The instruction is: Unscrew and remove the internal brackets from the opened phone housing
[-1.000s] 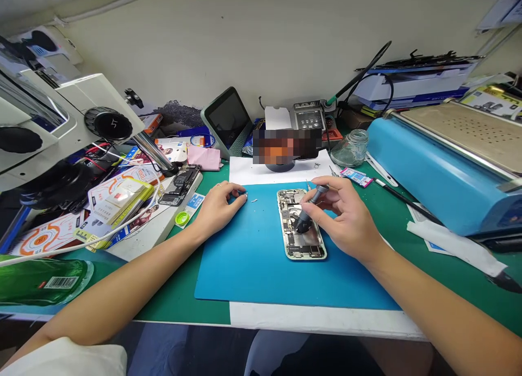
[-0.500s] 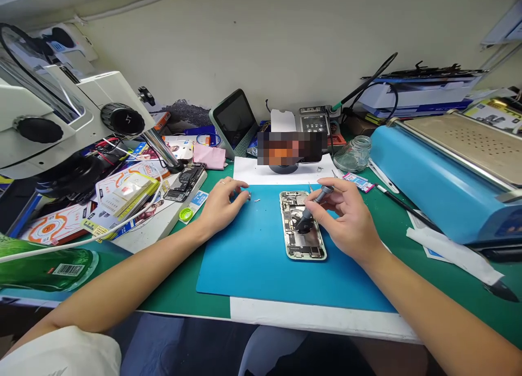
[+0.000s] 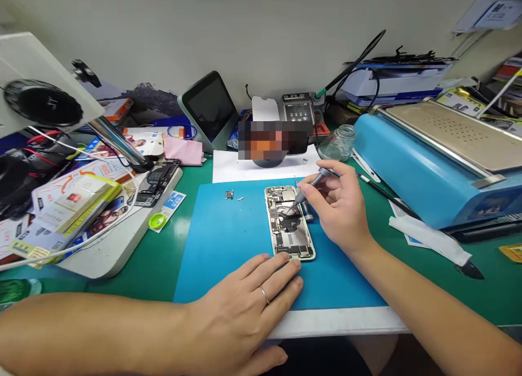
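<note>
An opened phone (image 3: 289,236) with its inner parts exposed lies face up on the blue mat (image 3: 220,240). My right hand (image 3: 340,202) is closed around a grey screwdriver (image 3: 309,187), whose tip points down at the middle of the phone. At the phone's lower end rests my left hand (image 3: 248,294), fingers stretched out and fingertips at the bottom edge. A small dark component (image 3: 229,194) and a tiny silvery piece (image 3: 240,199) lie on the mat to the left. Beside the phone's right edge, partly behind my right hand, is a dark cylindrical piece (image 3: 309,215).
A blue machine (image 3: 408,175) with a perforated top stands on the right. Behind the mat are a glass jar (image 3: 337,142), a soldering station (image 3: 299,112) and a small screen (image 3: 210,107). Boxes (image 3: 77,202) and a microscope stand (image 3: 118,142) crowd the left.
My left hand has left the small component and come down to the phone's lower end. My right hand has tilted the screwdriver, and the dark part over the phone's middle looks different. The view has turned right.
</note>
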The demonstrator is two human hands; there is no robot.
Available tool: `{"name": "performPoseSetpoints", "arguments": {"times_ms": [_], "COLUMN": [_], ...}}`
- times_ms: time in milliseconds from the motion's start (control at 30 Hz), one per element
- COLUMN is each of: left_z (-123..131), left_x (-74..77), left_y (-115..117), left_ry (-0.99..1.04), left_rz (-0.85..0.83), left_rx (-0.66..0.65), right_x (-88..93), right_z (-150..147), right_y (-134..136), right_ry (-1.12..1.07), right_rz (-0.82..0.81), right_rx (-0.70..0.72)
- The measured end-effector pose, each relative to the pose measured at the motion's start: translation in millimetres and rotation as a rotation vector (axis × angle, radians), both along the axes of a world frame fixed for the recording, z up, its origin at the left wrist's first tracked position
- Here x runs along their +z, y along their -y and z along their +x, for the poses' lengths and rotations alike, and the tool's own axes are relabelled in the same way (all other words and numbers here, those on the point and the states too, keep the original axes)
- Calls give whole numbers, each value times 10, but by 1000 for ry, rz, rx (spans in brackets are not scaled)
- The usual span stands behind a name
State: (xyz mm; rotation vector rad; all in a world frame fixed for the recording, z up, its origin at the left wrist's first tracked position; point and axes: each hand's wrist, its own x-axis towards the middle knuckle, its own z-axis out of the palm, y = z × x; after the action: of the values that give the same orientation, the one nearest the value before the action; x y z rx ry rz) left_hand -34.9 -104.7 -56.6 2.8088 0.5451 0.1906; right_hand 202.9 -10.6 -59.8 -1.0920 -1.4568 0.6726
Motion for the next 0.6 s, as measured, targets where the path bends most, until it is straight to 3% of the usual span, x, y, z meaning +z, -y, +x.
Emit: {"name": "performPoseSetpoints", "arguments": {"times_ms": [233, 600], "left_z": [-34, -86], "left_x": [-70, -50], "left_y": [-17, -65], "left_ry": [-66, -82], "left_rz": [-47, -63], "left_rx": [-28, -112], "right_x": [16, 57], "right_z": [-20, 24], "right_y": [65, 114], "right_ry": [84, 125], "right_rz": [38, 102], "right_rx": [24, 22]}}
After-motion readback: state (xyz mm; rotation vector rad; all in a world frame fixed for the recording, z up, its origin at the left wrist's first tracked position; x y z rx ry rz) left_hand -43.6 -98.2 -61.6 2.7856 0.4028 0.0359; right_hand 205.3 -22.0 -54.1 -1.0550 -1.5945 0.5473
